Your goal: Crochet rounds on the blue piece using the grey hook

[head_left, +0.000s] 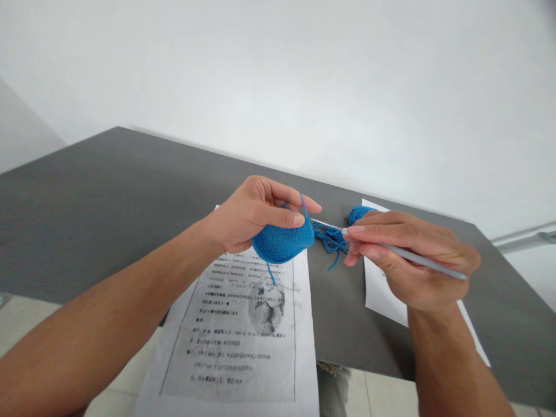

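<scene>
My left hand [260, 211] pinches a round blue crochet piece [282, 242] by its upper edge, thumb in front. A short yarn tail hangs from the bottom of the piece, and a strand of blue yarn runs up by the index finger. A bit of something orange shows behind the left thumb. My right hand [408, 249] is closed round a crochet hook [417, 263] with a grey handle, held like a pen. The hook's thin metal shaft reaches the right edge of the crochet piece; its tip is hidden there.
Under my hands lies a printed pattern sheet [243, 347] with a picture, overhanging the front edge of the dark grey table [130, 191]. Loose blue yarn [332, 238] and a blue yarn ball [360, 214] lie between my hands. A second white paper [377, 289] is under my right hand. Behind is a white wall.
</scene>
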Demonstrator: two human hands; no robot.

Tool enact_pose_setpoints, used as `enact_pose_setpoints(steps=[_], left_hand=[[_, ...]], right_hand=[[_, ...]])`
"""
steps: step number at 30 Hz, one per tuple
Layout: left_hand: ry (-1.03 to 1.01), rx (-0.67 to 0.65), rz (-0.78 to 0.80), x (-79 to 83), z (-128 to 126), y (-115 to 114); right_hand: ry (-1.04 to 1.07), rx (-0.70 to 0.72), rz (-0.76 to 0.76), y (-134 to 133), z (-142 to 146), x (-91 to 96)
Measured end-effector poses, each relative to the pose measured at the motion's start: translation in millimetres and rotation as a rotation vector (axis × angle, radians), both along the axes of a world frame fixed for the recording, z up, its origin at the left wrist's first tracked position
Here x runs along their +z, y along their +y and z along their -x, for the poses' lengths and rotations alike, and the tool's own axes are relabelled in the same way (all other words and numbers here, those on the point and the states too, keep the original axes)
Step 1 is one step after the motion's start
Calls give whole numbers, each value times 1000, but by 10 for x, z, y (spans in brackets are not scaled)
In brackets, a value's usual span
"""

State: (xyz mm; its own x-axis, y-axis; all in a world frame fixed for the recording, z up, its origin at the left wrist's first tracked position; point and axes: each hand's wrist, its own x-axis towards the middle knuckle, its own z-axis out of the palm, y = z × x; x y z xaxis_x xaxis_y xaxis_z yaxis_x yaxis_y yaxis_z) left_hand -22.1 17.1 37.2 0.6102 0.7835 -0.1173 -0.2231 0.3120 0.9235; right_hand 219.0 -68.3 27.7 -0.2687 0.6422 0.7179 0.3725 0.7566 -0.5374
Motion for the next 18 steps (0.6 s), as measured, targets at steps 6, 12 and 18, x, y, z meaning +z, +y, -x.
enact_pose_setpoints(steps=[6, 12, 18], left_hand=[[-31, -5, -1, -12, -5, -6], [-39, 14, -108, 1, -17, -26], [27, 179, -414, -70, -70, -83]], right_hand=[[132, 9, 67, 10, 3, -39], [535, 78, 405, 37, 157, -64], [747, 70, 577, 109, 453, -127]])
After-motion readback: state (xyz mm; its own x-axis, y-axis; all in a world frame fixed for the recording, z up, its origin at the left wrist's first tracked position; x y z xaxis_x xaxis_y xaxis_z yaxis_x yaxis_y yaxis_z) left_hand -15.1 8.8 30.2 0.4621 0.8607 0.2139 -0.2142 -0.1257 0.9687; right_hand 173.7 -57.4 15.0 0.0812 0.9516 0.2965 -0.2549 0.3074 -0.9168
